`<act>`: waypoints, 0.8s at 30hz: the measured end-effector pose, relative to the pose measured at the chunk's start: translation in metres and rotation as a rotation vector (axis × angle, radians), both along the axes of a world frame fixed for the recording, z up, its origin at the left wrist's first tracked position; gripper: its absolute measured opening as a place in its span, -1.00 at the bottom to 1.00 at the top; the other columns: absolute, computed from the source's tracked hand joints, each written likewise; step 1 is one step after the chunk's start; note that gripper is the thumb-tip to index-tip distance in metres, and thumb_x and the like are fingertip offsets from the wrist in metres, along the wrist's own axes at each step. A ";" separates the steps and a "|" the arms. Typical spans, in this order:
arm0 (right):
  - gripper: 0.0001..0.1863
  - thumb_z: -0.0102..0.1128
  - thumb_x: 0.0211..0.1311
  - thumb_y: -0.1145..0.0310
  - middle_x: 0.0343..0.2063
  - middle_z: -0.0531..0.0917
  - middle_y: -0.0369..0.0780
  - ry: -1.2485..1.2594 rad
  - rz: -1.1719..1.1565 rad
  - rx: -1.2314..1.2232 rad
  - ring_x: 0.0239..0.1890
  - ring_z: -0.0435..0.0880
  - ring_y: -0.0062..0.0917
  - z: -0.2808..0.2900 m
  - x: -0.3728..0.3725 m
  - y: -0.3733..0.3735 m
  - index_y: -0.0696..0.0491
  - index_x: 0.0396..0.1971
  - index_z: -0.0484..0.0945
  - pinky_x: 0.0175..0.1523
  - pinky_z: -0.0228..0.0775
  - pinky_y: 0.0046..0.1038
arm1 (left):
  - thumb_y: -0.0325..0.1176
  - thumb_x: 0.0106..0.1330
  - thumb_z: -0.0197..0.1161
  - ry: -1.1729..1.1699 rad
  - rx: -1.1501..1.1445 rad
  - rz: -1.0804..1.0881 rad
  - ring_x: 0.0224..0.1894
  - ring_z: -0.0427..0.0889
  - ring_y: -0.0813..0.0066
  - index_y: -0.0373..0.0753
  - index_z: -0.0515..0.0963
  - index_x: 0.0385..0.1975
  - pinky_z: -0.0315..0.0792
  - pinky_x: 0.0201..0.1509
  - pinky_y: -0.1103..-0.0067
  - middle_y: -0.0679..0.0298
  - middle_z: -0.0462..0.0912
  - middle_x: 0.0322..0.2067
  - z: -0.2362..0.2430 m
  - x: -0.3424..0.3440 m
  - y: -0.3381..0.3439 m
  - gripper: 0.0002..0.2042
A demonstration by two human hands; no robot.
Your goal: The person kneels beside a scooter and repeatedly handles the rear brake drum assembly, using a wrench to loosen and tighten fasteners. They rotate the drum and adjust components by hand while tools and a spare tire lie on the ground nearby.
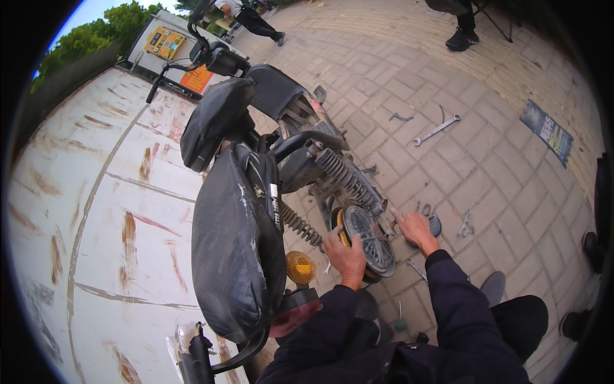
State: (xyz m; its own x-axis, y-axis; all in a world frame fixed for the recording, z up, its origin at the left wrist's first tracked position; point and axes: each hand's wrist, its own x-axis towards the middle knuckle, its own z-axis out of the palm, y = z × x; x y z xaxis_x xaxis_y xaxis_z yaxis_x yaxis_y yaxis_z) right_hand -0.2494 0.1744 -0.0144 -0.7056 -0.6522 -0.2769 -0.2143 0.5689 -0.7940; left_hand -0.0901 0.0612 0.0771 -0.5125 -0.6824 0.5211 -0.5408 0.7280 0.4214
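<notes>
The rear wheel (376, 240) of an electric scooter or small motorbike is in front of me, its grey spoked face toward the right. A yellow ring (343, 225) runs along its left side. My left hand (346, 261) grips the wheel's near left edge, thumb on top. At the wheel's right side, by the hub, is my right hand (417, 231), its index finger stretched toward the lower end of a coil-spring shock absorber (347, 178); its other fingers are partly hidden. A second shock absorber (300, 225) shows on the left, above an orange turn signal (300, 267).
The worn black seat (233, 243) rises at left beside a rust-streaked white panel (121, 211). A combination wrench (437, 130), metal tools (467, 222) and a green-handled tool (400, 320) lie on the paving. Other people's legs (465, 29) are at the top and right edges.
</notes>
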 end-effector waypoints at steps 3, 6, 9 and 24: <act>-0.24 -0.19 0.43 -0.24 -0.32 0.65 0.18 -0.154 0.013 -0.270 -0.16 0.61 0.09 -0.002 -0.002 0.006 0.27 -0.34 0.61 -0.05 0.40 -0.04 | -0.35 0.11 0.28 0.002 -0.025 -0.005 0.02 0.44 -0.07 -0.34 0.50 -0.04 0.29 0.16 0.22 -0.01 0.51 -0.13 -0.001 0.000 0.000 -0.60; -0.25 -0.16 0.44 -0.22 -0.35 0.64 0.19 -0.084 -0.011 -0.348 -0.20 0.62 0.09 -0.003 -0.003 0.005 0.30 -0.35 0.59 -0.06 0.41 -0.03 | -0.35 0.12 0.27 -0.008 -0.002 -0.005 0.01 0.44 -0.07 -0.35 0.50 -0.04 0.29 0.16 0.22 -0.03 0.50 -0.14 0.000 0.001 0.000 -0.61; -0.38 -0.02 0.42 -0.10 -0.37 0.62 0.16 0.017 -0.021 -0.113 -0.25 0.59 0.07 0.001 0.000 -0.001 0.29 -0.32 0.52 -0.10 0.40 -0.09 | -0.36 0.13 0.26 -0.009 -0.009 -0.020 0.00 0.44 -0.08 -0.36 0.50 -0.03 0.29 0.15 0.22 -0.04 0.49 -0.14 0.002 0.001 0.001 -0.61; -0.28 -0.12 0.39 -0.23 -0.19 0.66 0.15 -0.048 0.031 0.032 -0.11 0.65 -0.01 -0.002 -0.001 0.001 0.25 -0.10 0.56 -0.02 0.42 -0.10 | -0.36 0.12 0.27 -0.011 0.019 0.009 0.03 0.44 -0.07 -0.36 0.51 -0.03 0.28 0.19 0.23 -0.03 0.51 -0.11 0.002 0.000 0.001 -0.60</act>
State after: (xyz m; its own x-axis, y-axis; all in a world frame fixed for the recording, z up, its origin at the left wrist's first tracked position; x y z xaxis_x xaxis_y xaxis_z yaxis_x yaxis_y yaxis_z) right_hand -0.2506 0.1757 -0.0164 -0.6708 -0.6638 -0.3308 -0.1945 0.5879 -0.7852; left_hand -0.0902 0.0624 0.0794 -0.5119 -0.6967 0.5026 -0.5523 0.7150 0.4286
